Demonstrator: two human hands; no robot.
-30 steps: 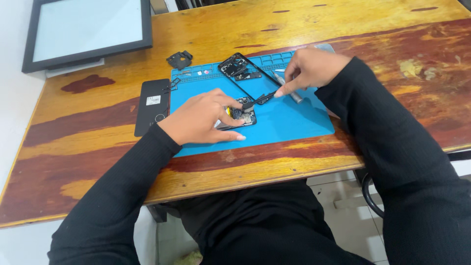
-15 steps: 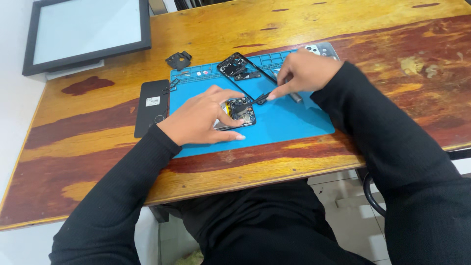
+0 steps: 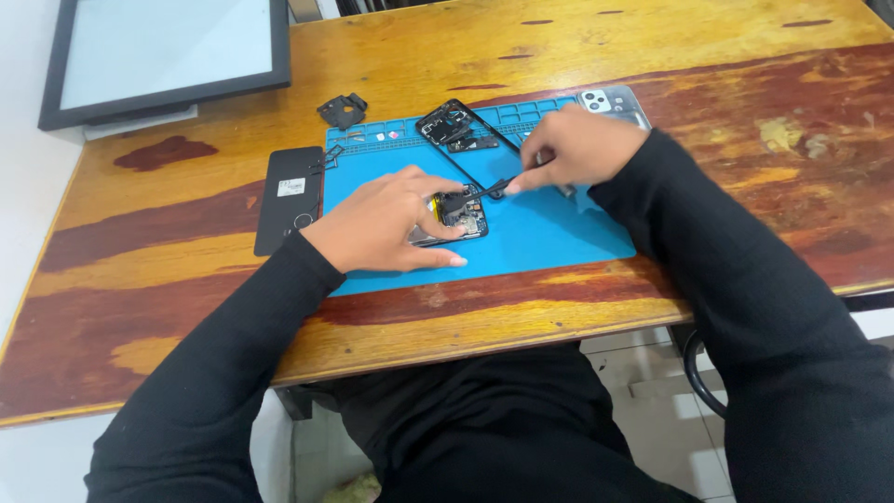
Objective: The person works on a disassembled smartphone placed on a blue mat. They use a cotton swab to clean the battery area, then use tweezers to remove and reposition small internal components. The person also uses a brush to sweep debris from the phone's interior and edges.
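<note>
right hand (image 3: 575,149) shifted left, tool tip seemingly nearer opened phone (image 3: 458,212)

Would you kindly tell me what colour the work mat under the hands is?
The mat is blue, seen in the head view.

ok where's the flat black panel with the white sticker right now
In the head view the flat black panel lies on the wooden table, against the blue mat's left edge, just left of the left hand.

Single head view, looking steeply down, near wooden table (image 3: 186,307).
</note>
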